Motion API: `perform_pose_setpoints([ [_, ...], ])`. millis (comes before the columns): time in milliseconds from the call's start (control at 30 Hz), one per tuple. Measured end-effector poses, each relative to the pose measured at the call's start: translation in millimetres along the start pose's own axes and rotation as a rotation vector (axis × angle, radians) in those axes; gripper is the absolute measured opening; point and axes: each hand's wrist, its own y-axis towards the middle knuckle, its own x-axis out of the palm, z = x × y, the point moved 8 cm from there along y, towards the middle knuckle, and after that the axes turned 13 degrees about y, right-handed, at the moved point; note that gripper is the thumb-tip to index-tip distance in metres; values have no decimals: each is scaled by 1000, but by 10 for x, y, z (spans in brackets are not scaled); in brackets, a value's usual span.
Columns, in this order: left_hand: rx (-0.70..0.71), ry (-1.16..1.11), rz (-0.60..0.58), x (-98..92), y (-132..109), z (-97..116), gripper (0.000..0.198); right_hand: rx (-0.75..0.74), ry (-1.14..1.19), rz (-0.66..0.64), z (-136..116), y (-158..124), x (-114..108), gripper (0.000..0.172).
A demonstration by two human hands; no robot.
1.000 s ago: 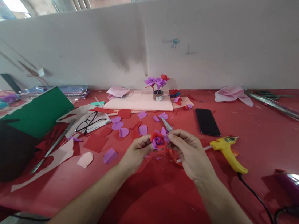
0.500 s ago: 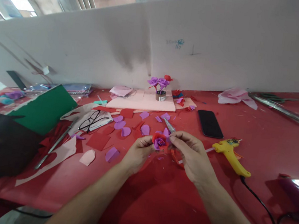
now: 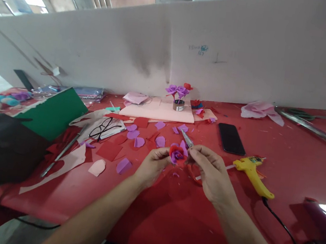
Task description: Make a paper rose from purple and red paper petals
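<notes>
A red and purple paper flower [image 3: 177,155] is pinched at its left side by my left hand [image 3: 154,166], low over the middle of the table. My right hand [image 3: 211,169] is closed on red-handled scissors [image 3: 187,138], whose blades point up and to the left, just behind the flower. A purple petal stands up at the flower's upper right, beside the blades. Loose purple petals [image 3: 160,141] lie around and behind the flower. Red paper pieces [image 3: 109,151] are left of my left hand.
A yellow glue gun [image 3: 253,175] and black phone [image 3: 231,139] lie to the right. Behind, a small pot [image 3: 178,105] holds purple and red flowers. Glasses [image 3: 101,128], a metal rod [image 3: 63,152] and a green sheet [image 3: 52,113] are at the left.
The view has shifted slightly, moving most of the scene rightward. The flower is turned a little between my hands, and both hands keep their holds.
</notes>
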Motion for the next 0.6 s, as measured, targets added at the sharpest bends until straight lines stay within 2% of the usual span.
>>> perform_pose_setpoints([
  [367, -10, -18, 0, 22, -5, 21, 16, 6, -37, 0, 11, -13, 11, 9],
  [600, -7, -34, -15, 65, -23, 75, 16, 51, 62, 22, 66, 6, -3, 8],
])
